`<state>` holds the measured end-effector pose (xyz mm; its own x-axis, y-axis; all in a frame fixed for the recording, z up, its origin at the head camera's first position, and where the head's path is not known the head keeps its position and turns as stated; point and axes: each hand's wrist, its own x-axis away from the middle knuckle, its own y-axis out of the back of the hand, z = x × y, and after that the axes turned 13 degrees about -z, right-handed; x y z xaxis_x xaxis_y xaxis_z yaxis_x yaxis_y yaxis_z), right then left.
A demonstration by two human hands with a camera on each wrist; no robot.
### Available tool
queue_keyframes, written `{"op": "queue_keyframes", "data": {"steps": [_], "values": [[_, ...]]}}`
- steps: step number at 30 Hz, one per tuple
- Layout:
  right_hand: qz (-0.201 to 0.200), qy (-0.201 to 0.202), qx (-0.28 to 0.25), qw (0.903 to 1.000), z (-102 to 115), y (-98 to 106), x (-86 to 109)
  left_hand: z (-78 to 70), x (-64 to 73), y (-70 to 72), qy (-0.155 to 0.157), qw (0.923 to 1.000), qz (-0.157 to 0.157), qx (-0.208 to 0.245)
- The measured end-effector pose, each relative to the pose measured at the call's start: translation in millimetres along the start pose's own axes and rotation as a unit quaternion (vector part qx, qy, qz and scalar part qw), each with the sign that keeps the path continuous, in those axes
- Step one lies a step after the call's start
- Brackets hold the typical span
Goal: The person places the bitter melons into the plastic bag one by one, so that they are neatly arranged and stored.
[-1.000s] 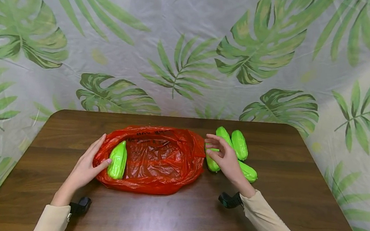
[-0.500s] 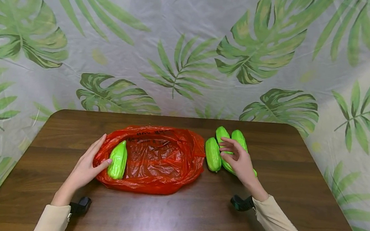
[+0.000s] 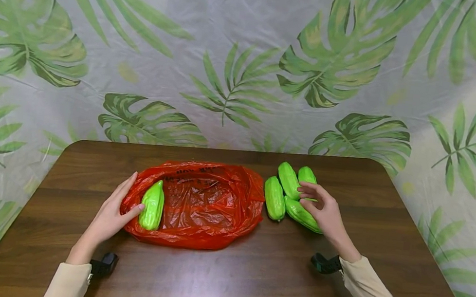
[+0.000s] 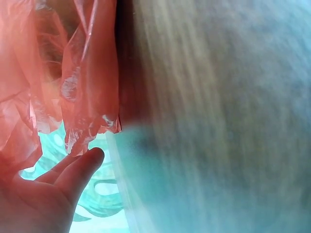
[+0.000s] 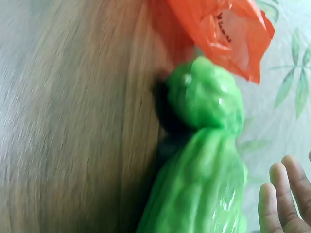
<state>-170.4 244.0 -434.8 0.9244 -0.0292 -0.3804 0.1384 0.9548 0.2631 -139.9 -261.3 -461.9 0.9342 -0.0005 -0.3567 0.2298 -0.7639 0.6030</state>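
Note:
A red plastic bag (image 3: 210,241) lies with its mouth spread on the wooden table; one ridged green gourd (image 3: 152,207), like a bitter melon, is inside at its left end. My left hand (image 3: 110,219) rests on the bag's left rim, fingers straight along the outside, thumb across the rim toward the gourd. In the left wrist view, extended fingers (image 4: 80,174) touch the bag. My right hand (image 3: 325,215) hovers, fingers slightly bent, over the right part of a front gourd (image 3: 298,213), holding nothing. Fingers (image 5: 286,199) appear apart from the gourds (image 5: 199,189) in the right wrist view.
Three more gourds lie right of the bag: a left one (image 3: 274,199), a back one (image 3: 289,180) and a right one (image 3: 307,174) partly behind my hand. The table's back edge (image 3: 237,152) meets a leaf-patterned cloth (image 3: 247,71).
My right hand has moved rightward from beside the bag, across the gourds, uncovering the left gourd and much of the front one. My left hand and the bag stay in place.

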Motion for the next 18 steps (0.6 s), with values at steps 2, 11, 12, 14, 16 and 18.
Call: {"op": "queue_keyframes", "data": {"steps": [2,11,12,14,16,18], "values": [[0.0,-0.003,0.003,1.0,-1.3,4.3,0.7,0.0,-0.1,0.0,0.001,1.0,0.001,-0.001],[0.007,-0.008,0.026,0.9996,-12.9,19.0,2.6,1.2,0.1,-0.6,0.0,1.0,0.001,-0.003],[0.008,-0.012,0.027,0.9995,-14.2,20.0,3.0,1.3,0.3,-0.7,0.0,1.0,0.001,-0.003],[0.013,-0.022,0.027,0.9993,-15.9,21.6,3.7,1.5,0.6,-0.8,0.0,1.0,0.001,-0.004],[0.02,-0.03,0.03,0.9989,-17.6,22.8,4.2,1.1,0.6,-0.7,0.002,1.0,0.003,-0.003],[0.027,-0.033,0.036,0.9984,-19.8,24.0,4.8,1.1,0.8,-0.8,0.001,1.0,0.002,-0.002]]}}
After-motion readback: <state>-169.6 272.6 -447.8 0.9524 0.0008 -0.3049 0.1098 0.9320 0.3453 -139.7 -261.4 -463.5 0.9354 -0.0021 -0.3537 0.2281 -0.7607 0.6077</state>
